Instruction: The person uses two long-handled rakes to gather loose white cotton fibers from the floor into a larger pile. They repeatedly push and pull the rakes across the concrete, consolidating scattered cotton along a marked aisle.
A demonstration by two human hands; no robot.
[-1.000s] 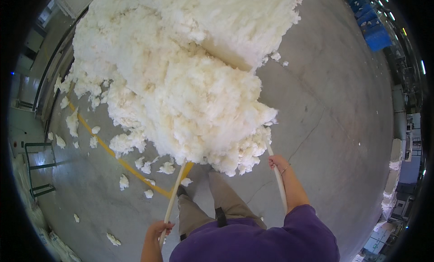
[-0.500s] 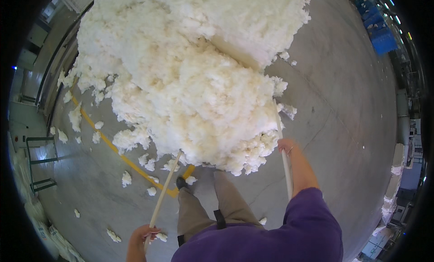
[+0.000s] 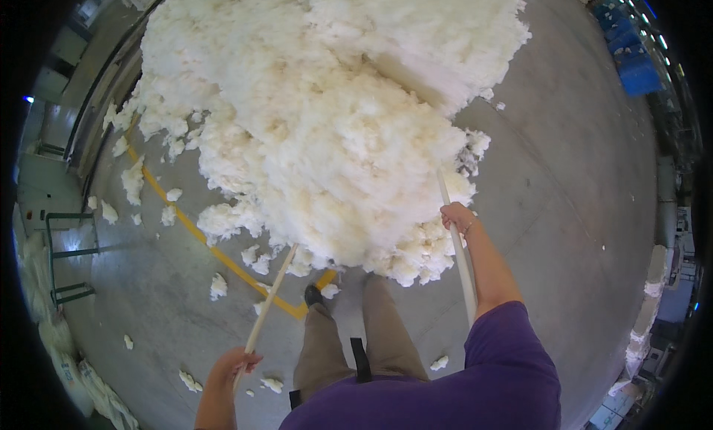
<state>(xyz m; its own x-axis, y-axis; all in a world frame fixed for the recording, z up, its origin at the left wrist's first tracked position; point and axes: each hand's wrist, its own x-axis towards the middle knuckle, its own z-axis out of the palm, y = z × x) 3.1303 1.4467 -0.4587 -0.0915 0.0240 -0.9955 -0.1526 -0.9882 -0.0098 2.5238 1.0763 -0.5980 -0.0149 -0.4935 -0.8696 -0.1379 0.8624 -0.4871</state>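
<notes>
A huge heap of fluffy off-white fibre [image 3: 312, 155], like loose cotton, lies in front of me. My left hand [image 3: 241, 361], low at the left, is closed round a pale pole [image 3: 270, 300] whose far end reaches the heap's near edge. Higher up on the right, my right hand [image 3: 457, 217] grips a second pale pole [image 3: 463, 274]. That pole runs along my forearm, and its far end lies against the heap's right side. The fibre hides whatever is at both far ends.
Small fibre tufts [image 3: 132, 181] are scattered over the grey floor. A yellow floor line [image 3: 178, 216] bends near my feet. On the left are a green metal frame [image 3: 73, 253] and white sacks [image 3: 104, 393]. Blue bins [image 3: 637, 72] stand far right.
My right hand has moved up and left, bringing its pole over the heap's right side. My left hand has risen slightly with its pole. The whole scene has shifted a little rightward.
</notes>
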